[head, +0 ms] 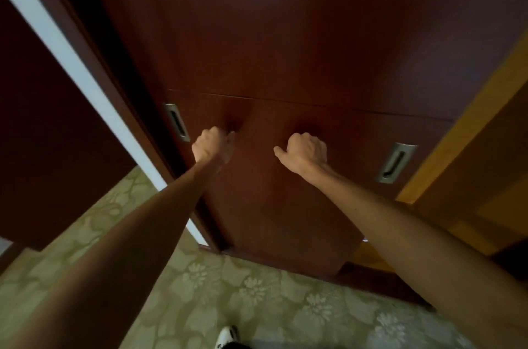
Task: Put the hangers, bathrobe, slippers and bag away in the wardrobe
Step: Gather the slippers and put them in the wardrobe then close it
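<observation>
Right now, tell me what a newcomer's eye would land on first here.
Two bare arms reach in from the bottom corners, and the left hand and right hand meet the dark red wardrobe doors side by side at the middle of the view. A recessed metal handle gleams just left of the left hand, and another handle right of the right hand. Pale floral carpet fills the floor below.

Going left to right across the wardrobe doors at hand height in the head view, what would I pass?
left recessed handle → left hand → right hand → right recessed handle → lighter wooden panel
</observation>
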A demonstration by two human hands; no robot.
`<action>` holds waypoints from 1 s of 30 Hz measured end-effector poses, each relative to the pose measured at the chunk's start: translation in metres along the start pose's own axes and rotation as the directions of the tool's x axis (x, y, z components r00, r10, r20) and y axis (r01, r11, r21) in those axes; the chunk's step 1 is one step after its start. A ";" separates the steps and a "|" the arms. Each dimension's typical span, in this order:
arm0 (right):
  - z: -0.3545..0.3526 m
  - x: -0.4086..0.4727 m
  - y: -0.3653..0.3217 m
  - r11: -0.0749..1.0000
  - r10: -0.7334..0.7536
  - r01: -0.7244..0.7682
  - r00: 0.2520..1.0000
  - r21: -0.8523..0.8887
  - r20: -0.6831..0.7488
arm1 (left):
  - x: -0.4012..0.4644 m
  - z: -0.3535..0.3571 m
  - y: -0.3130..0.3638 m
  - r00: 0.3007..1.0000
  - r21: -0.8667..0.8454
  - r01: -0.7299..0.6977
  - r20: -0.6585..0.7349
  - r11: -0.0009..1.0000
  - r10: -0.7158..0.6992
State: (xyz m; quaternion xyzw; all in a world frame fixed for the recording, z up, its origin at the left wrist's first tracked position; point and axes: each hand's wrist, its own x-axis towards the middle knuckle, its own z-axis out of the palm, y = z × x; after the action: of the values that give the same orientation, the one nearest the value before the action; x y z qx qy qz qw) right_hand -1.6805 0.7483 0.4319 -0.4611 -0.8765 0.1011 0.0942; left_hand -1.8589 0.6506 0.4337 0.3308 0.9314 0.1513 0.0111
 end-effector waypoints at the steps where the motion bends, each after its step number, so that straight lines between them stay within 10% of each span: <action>1: 0.007 0.008 -0.024 1.000 0.001 -0.001 1.000 0.008 0.011 | 0.012 -0.007 -0.022 0.999 -0.005 0.049 0.001 0.999 -0.049; 15: 0.080 0.075 -0.250 0.998 0.054 -0.053 0.998 0.013 -0.022 | 0.130 -0.029 -0.150 0.990 -0.360 0.125 0.103 0.925 -0.094; 30: 0.081 0.073 -0.240 0.988 0.137 -0.144 0.984 -0.053 -0.117 | 0.135 -0.034 -0.136 0.992 -0.428 0.115 0.088 0.896 -0.086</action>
State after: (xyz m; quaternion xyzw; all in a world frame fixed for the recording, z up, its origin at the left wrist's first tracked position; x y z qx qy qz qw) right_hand -1.9314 0.6685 0.4230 -0.5294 -0.8378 0.0546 0.1221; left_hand -2.0522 0.6247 0.4379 0.2765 0.8897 0.3419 0.1232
